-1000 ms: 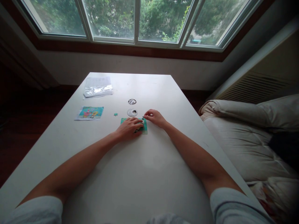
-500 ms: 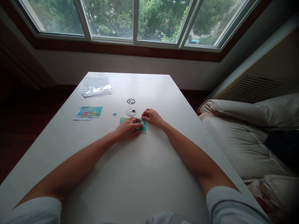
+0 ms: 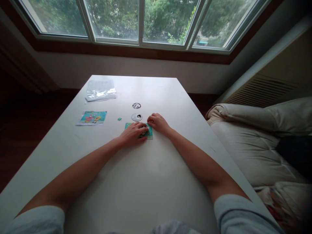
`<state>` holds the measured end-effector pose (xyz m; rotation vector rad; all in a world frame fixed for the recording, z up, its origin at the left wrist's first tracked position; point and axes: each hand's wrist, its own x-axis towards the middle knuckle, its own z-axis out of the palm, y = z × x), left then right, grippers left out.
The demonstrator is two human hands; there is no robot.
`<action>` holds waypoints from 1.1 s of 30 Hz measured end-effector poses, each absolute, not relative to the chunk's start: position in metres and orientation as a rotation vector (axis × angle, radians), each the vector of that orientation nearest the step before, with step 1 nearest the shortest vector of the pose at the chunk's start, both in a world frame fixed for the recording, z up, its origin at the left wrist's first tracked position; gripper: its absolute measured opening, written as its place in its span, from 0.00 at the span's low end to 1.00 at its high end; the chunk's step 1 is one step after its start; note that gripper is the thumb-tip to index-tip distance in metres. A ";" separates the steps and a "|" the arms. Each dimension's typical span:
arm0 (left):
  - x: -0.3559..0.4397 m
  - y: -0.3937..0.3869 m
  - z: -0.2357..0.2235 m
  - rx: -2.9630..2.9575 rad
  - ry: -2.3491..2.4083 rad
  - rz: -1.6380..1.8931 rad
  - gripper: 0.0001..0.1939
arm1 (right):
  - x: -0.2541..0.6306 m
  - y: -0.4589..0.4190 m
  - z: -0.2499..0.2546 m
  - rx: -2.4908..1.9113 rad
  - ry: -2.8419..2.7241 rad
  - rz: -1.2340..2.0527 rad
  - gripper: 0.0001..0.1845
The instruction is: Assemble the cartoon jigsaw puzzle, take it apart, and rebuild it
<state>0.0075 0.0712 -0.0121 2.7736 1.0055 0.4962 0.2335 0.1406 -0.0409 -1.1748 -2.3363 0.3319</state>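
A small teal jigsaw puzzle (image 3: 150, 134) lies flat on the white table in front of me. My left hand (image 3: 134, 131) rests over its left and middle parts, fingers spread, hiding much of the picture. At the puzzle's upper right corner is my right hand (image 3: 157, 123), with thumb and fingertips pinched together; whatever is between them is too small or hidden. One loose teal puzzle piece (image 3: 119, 119) sits apart to the left. Just beyond the puzzle are two round black-and-grey discs (image 3: 136, 117), one behind the other.
Farther left on the table (image 3: 136, 185) lies a colourful cartoon picture sheet (image 3: 94, 117). Behind it, clear plastic packaging (image 3: 101, 91) with papers is near the far left corner. A padded beige seat (image 3: 248, 149) stands along the right side, and a window is beyond.
Both hands stay at the puzzle. The fingers of my left hand have shifted very slightly; the objects on the table have not moved.
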 end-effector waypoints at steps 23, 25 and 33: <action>0.003 0.073 -0.010 2.798 0.953 0.463 0.19 | 0.237 0.134 -0.041 -1.096 -2.314 0.383 0.12; 0.002 0.074 -0.011 2.799 0.966 0.472 0.18 | 0.237 0.132 -0.040 -1.093 -2.283 0.395 0.13; -0.035 0.101 0.000 2.607 1.716 0.517 0.15 | 0.243 0.130 -0.036 -1.138 -2.056 0.561 0.15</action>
